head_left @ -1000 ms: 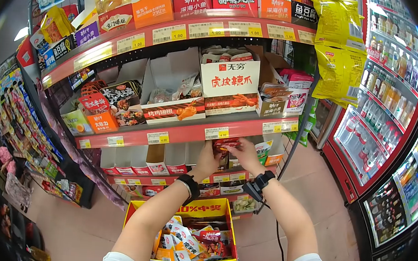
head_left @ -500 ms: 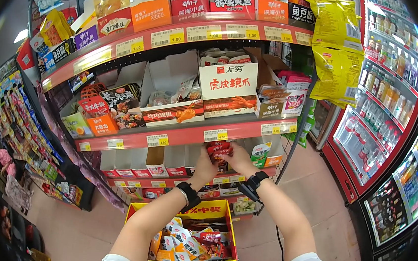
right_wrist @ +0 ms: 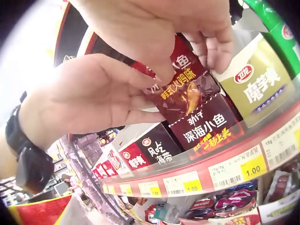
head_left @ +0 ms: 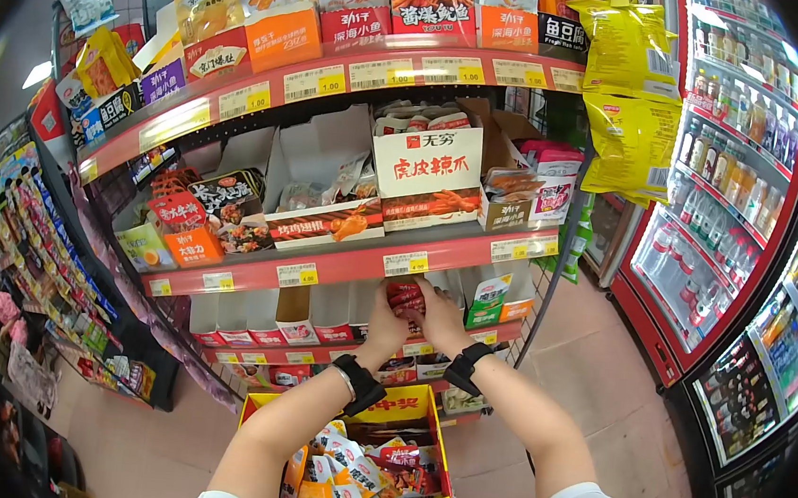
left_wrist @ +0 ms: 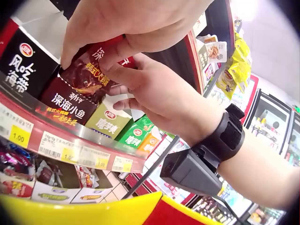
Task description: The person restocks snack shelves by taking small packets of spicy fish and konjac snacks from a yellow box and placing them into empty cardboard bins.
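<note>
Both hands meet at the lower snack shelf, around a small bunch of dark red snack packets (head_left: 405,297). My left hand (head_left: 387,322) grips the bunch from the left. On the other side, my right hand (head_left: 443,323) holds it with fingers curled. The wrist views show the packets right at the opening of a dark maroon display box (right_wrist: 206,123) with a printed front. Hands cover much of the packets and the box's top. Below my arms, a yellow carton (head_left: 441,433) contains several white, orange and red snack packets (head_left: 356,468).
A black box (left_wrist: 26,63) and an olive-gold box (right_wrist: 258,79) flank the maroon one. Overhead runs the middle shelf's red edge (head_left: 345,268), with more snack boxes on it. Yellow bags (head_left: 628,146) hang at the right, before a drinks fridge (head_left: 723,182).
The red packets have turned and sunk slightly lower, drawn together between both hands. The right hand has come closer to the left, and the view has shifted a little.
</note>
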The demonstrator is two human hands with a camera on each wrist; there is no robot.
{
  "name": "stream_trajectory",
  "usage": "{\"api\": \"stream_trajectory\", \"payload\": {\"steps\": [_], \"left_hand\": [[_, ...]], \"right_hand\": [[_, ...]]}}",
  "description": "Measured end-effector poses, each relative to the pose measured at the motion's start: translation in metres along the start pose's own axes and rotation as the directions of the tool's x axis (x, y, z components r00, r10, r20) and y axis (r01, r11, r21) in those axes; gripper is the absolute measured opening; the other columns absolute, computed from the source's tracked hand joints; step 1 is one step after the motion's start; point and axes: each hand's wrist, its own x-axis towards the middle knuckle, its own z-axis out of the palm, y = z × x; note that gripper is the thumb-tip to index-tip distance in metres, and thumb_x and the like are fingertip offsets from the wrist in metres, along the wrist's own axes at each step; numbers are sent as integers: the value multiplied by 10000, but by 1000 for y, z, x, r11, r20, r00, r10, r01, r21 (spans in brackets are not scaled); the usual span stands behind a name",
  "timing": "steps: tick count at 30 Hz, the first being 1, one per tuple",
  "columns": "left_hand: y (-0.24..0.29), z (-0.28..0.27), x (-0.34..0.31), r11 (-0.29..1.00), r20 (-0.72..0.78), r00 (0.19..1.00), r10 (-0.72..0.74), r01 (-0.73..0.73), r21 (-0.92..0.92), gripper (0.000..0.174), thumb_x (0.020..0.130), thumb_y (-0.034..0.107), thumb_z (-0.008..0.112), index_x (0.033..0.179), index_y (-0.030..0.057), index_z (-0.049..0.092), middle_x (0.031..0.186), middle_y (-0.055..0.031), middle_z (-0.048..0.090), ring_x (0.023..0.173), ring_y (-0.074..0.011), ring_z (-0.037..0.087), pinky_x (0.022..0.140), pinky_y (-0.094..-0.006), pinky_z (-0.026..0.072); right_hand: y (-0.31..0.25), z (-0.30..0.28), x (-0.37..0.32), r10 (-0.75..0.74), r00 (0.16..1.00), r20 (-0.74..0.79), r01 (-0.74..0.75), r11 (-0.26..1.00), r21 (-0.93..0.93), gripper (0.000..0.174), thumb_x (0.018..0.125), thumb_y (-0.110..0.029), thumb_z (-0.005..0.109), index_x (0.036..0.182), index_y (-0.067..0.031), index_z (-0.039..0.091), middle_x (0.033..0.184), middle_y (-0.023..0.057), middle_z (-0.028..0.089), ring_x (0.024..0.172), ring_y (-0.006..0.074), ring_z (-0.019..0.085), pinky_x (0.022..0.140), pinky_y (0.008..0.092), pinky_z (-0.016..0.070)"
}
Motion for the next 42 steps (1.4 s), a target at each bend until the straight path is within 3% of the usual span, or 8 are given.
{"api": "stream_trajectory", "payload": {"steps": [6, 9, 16, 22, 28, 31, 35, 42], "left_hand": [[-5, -6, 5, 998, -26, 998, -53, 53, -20, 611, 769, -98, 450, 1351, -12, 284, 1157, -204, 547, 1056, -310, 569, 897, -357, 452], [6, -7, -3, 994, -22, 1000, 4, -2, 114, 629, 760, -119, 497, 1349, -26, 299, 1176, -195, 542, 1087, -271, 546, 928, -322, 430], [31, -10, -9, 995, 31, 995, -93, 91, 35, 665, 755, -132, 455, 1381, -26, 259, 1203, -204, 532, 1104, -287, 538, 936, -322, 423], [35, -18, -9, 981, 87, 981, -172, 178, -72, 697, 772, -102, 473, 1412, -19, 209, 1286, -206, 474, 1178, -277, 483, 961, -318, 399], [-2, -40, -1, 989, 117, 984, -137, 131, 65, 784, 747, -34, 573, 1430, 41, 196, 1387, -210, 351, 1230, -339, 407, 960, -375, 409], [10, -81, -8, 941, 334, 892, -304, 336, -42, 800, 751, -17, 622, 1438, 101, 229, 1373, -232, 358, 1205, -303, 431, 873, -337, 466], [64, -147, -47, 957, 479, 829, -290, 253, 141, 719, 846, 179, 635, 1440, 109, 236, 1455, -181, 285, 1283, -279, 382, 936, -330, 440], [83, -231, -101, 949, 665, 691, -284, 303, 91, 575, 902, 168, 584, 1394, 23, 324, 1408, -121, 387, 1284, -241, 386, 1030, -346, 358]], "right_hand": [[-12, 3, 2, 106, 994, -32, -106, 994, 12, 761, 735, -201, 715, 1341, -19, 293, 1072, 251, 556, 1037, 421, 491, 893, 457, 404], [-9, 10, -2, 15, 999, -52, -18, 999, -50, 775, 715, -173, 725, 1325, 27, 290, 1107, 248, 517, 1059, 414, 460, 915, 447, 390], [-10, 9, -10, -48, 994, -103, 42, 997, -59, 796, 683, -109, 705, 1332, 34, 267, 1141, 259, 476, 1072, 416, 442, 935, 446, 376], [-8, 11, -12, -48, 993, -107, 48, 999, -1, 781, 698, -125, 702, 1328, 32, 269, 1159, 272, 469, 1099, 426, 427, 938, 452, 373], [-30, -15, -19, 69, 997, -43, -66, 996, 66, 808, 735, -202, 726, 1341, 48, 255, 1227, 301, 442, 1147, 444, 434, 965, 447, 385], [-35, -31, -31, -19, 996, -90, 23, 999, 42, 724, 722, -143, 706, 1309, 37, 321, 1184, 281, 463, 1104, 439, 448, 953, 440, 388], [-48, -65, -51, -118, 989, -87, 124, 990, 66, 692, 763, -90, 678, 1348, -2, 319, 1286, 231, 446, 1207, 354, 439, 995, 385, 371], [-99, -80, -64, -92, 988, 120, 56, 960, 273, 643, 774, -70, 652, 1326, -16, 327, 1246, 194, 480, 1178, 302, 475, 963, 379, 400]]}}
